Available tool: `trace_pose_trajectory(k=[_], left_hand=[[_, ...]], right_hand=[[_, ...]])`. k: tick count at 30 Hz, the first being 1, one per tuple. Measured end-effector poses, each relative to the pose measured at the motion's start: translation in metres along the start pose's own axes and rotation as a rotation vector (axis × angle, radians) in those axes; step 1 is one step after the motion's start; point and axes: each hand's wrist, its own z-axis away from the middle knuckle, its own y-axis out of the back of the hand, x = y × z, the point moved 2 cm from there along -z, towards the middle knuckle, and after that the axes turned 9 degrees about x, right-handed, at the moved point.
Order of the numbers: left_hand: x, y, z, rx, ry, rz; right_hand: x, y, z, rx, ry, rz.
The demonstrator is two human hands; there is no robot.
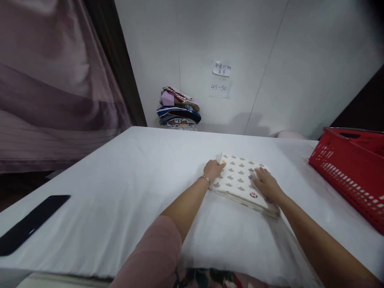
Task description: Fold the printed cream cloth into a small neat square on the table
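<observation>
A folded cream cloth point(240, 173) with rows of grey cloud-like prints lies in a thick, flat rectangle on the white-covered table. A red motif shows near its front edge, and small yellow and blue motifs sit close to my hands. At the cloth's left edge, my left hand point(213, 169) is closed, thumb on top and the other fingers curled at the side. My right hand point(267, 184) rests on the right part of the cloth, palm down with the fingers stretched out. Part of the cloth is hidden under it.
The table point(135, 192) has a white cover. A red plastic basket point(348, 168) stands at the right, and a dark phone-like slab point(33, 222) lies at the left front. Folded clothes point(179, 110) are piled beyond the far edge. A pinkish curtain point(60, 88) hangs left.
</observation>
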Motion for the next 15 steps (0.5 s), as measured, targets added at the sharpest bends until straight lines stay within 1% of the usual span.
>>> trace_pose_trajectory(k=[3, 6, 10, 13, 15], left_hand=[[0.007, -0.007, -0.011, -0.064, 0.024, -0.073], [0.008, -0.012, -0.018, -0.054, 0.002, -0.131], [0.004, -0.015, -0.017, 0.023, -0.095, -0.19], [0.004, -0.015, -0.009, 0.121, -0.202, -0.214], [0.006, -0.013, -0.002, 0.149, -0.253, -0.211]], right_hand=[[0.004, -0.015, 0.005, 0.015, 0.04, 0.084], [0.005, -0.022, 0.01, 0.039, 0.052, 0.092], [0.009, -0.022, 0.01, 0.039, 0.063, 0.05], [0.012, -0.02, 0.007, 0.047, 0.05, 0.016], [0.01, -0.018, 0.003, 0.056, 0.036, -0.018]])
